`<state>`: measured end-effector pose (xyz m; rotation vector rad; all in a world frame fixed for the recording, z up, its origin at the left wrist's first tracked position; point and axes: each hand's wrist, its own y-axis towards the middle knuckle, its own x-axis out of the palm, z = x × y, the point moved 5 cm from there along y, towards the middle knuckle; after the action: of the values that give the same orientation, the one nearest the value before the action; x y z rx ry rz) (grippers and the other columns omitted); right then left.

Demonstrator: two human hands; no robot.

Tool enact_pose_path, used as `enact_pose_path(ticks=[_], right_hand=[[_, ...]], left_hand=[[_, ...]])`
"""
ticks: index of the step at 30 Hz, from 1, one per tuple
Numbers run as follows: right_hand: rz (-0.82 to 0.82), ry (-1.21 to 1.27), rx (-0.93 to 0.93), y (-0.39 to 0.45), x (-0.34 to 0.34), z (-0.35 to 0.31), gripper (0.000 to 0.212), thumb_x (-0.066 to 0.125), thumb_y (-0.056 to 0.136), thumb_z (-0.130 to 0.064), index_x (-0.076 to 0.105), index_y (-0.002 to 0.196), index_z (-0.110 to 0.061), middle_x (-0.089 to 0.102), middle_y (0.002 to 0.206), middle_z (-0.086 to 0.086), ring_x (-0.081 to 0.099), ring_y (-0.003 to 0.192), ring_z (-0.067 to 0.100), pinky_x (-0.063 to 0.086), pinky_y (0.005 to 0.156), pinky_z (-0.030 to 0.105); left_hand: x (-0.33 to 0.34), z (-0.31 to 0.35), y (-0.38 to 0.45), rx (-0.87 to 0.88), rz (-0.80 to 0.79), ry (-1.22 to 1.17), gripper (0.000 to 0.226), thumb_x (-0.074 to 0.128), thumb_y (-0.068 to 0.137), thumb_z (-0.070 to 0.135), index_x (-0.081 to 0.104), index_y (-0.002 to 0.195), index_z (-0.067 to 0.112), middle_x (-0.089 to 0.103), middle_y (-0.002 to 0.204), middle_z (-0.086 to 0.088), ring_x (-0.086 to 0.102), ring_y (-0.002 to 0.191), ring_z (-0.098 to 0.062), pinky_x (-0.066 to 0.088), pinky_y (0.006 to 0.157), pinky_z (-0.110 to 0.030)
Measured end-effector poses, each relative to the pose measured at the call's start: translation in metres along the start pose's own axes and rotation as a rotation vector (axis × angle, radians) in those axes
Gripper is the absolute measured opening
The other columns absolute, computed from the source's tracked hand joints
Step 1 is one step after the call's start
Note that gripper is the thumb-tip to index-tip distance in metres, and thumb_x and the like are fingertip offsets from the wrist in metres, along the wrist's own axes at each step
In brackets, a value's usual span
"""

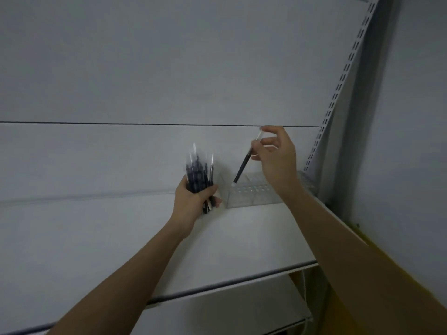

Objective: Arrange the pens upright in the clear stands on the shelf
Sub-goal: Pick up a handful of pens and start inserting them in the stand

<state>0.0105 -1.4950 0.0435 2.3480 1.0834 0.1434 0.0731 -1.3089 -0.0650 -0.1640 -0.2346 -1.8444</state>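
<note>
My left hand grips a bundle of several dark pens with pale tips pointing up, held just left of the clear stand. That stand is a low transparent block with rows of small holes on top, standing at the back right of the white shelf. My right hand pinches the upper end of a single dark pen. The pen slants down to the left, and its lower tip touches the stand's top near the left end. My right forearm hides the stand's right part.
A slotted metal upright runs up the right side beside a grey wall. The shelf's front edge crosses the lower view, with a lower shelf beneath. A yellow-brown surface lies at the lower right.
</note>
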Motion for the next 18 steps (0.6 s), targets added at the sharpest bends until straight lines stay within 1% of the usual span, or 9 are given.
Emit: enact_pose_path(ticks=[2,4,6,8,10,13,14,16,18], right_hand=[[-0.020,0.001,-0.039,0.020,0.004,0.017,0.024,0.064,0.095,-0.010,0.059,0.113,-0.025,0.067,0.084,-0.001,0.070,0.077,0.018,0.061,0.074,0.032],[-0.042,0.001,-0.075,0.039,0.010,0.035,0.024,0.064,0.095,-0.013,0.059,0.112,-0.029,0.066,0.085,-0.005,0.069,0.081,0.018,0.060,0.077,0.032],[-0.059,0.015,-0.104,0.052,0.020,0.053,0.024,0.064,0.095,-0.013,0.059,0.114,-0.029,0.065,0.088,-0.007,0.067,0.084,0.017,0.058,0.075,0.025],[-0.072,0.043,-0.142,0.061,0.031,0.066,0.024,0.064,0.095,-0.013,0.060,0.116,-0.026,0.063,0.089,-0.006,0.066,0.084,0.015,0.054,0.073,0.018],[-0.088,0.077,-0.178,0.066,0.042,0.077,0.025,0.065,0.094,-0.011,0.062,0.116,-0.024,0.063,0.091,-0.005,0.064,0.084,0.012,0.053,0.074,0.017],[-0.118,0.089,-0.233,0.068,0.058,0.089,0.026,0.066,0.093,-0.009,0.062,0.115,-0.023,0.062,0.091,-0.005,0.063,0.083,0.011,0.052,0.075,0.015],[-0.125,0.081,-0.252,0.069,0.060,0.091,0.026,0.066,0.093,-0.009,0.063,0.116,-0.022,0.062,0.090,-0.005,0.063,0.082,0.011,0.052,0.074,0.015],[-0.123,0.054,-0.302,0.070,0.062,0.092,0.027,0.066,0.093,-0.008,0.064,0.117,-0.019,0.062,0.090,-0.003,0.062,0.079,0.010,0.052,0.073,0.014],[-0.119,0.011,-0.345,0.070,0.060,0.094,0.027,0.067,0.093,-0.008,0.064,0.118,-0.017,0.063,0.091,-0.001,0.061,0.078,0.009,0.051,0.073,0.013]], left_hand=[[0.002,-0.002,0.011,0.042,0.092,0.023,0.036,0.074,0.085,0.002,0.054,0.115,0.002,0.068,0.085,-0.015,0.069,0.062,-0.030,0.057,0.068,-0.048],[0.006,-0.001,0.024,0.080,0.146,0.078,0.032,0.074,0.086,0.003,0.054,0.112,0.006,0.068,0.085,-0.017,0.069,0.061,-0.028,0.059,0.068,-0.047],[0.009,-0.001,0.036,0.109,0.171,0.138,0.030,0.074,0.086,0.005,0.054,0.108,0.010,0.069,0.088,-0.020,0.070,0.061,-0.027,0.059,0.065,-0.042],[0.011,-0.004,0.046,0.136,0.181,0.187,0.031,0.074,0.086,0.006,0.054,0.110,0.010,0.070,0.089,-0.021,0.071,0.063,-0.028,0.060,0.064,-0.042],[0.010,-0.011,0.051,0.135,0.206,0.211,0.034,0.074,0.086,0.006,0.054,0.113,0.007,0.071,0.087,-0.020,0.071,0.064,-0.029,0.060,0.064,-0.044],[0.001,-0.024,0.052,0.111,0.221,0.205,0.035,0.074,0.085,0.003,0.054,0.114,-0.002,0.069,0.085,-0.023,0.071,0.063,-0.032,0.058,0.059,-0.033],[-0.003,-0.028,0.051,0.102,0.223,0.190,0.035,0.074,0.084,0.002,0.054,0.112,-0.004,0.069,0.082,-0.022,0.070,0.063,-0.033,0.056,0.059,-0.032],[-0.009,-0.033,0.053,0.098,0.232,0.181,0.035,0.075,0.083,0.001,0.054,0.111,-0.006,0.069,0.077,-0.016,0.070,0.063,-0.034,0.056,0.060,-0.033],[-0.010,-0.038,0.057,0.096,0.234,0.168,0.035,0.075,0.083,0.001,0.055,0.110,-0.007,0.070,0.075,-0.014,0.070,0.065,-0.036,0.058,0.063,-0.039]])
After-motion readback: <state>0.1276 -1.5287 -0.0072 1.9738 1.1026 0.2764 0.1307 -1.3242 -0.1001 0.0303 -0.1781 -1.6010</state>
